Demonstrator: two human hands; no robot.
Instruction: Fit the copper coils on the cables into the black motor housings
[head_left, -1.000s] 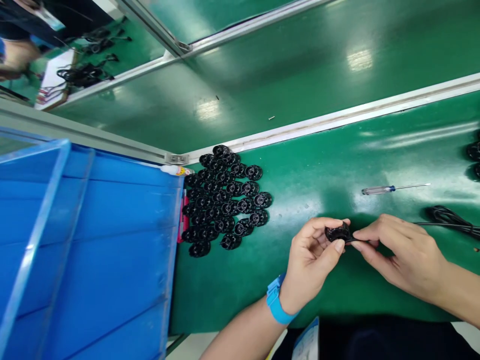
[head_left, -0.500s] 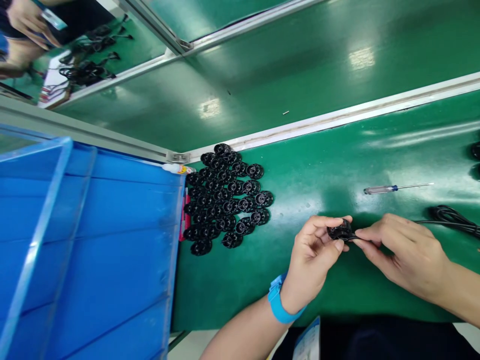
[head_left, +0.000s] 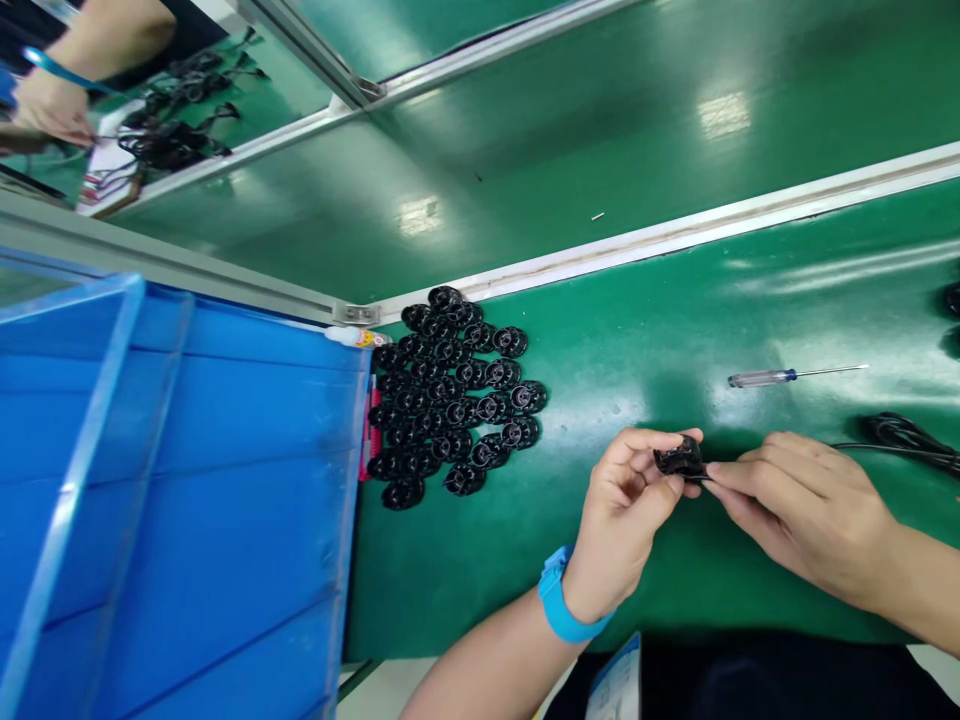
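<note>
Pinching the small black part [head_left: 679, 461] between thumb and fingers, our left hand [head_left: 626, 512] is closed on it above the tabletop [head_left: 660, 320]; our right hand [head_left: 808, 512] nips its three-o'clock edge. We judge a steady left grip and gentle, straight pressure best.

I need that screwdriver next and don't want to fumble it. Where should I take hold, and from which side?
Probably best to take the screwdriver by its clear handle, from above, fingers across it. It lies flat on the green table, open on both sides; the handle is thick, while the metal shaft is thin and hugs the surface.
</note>
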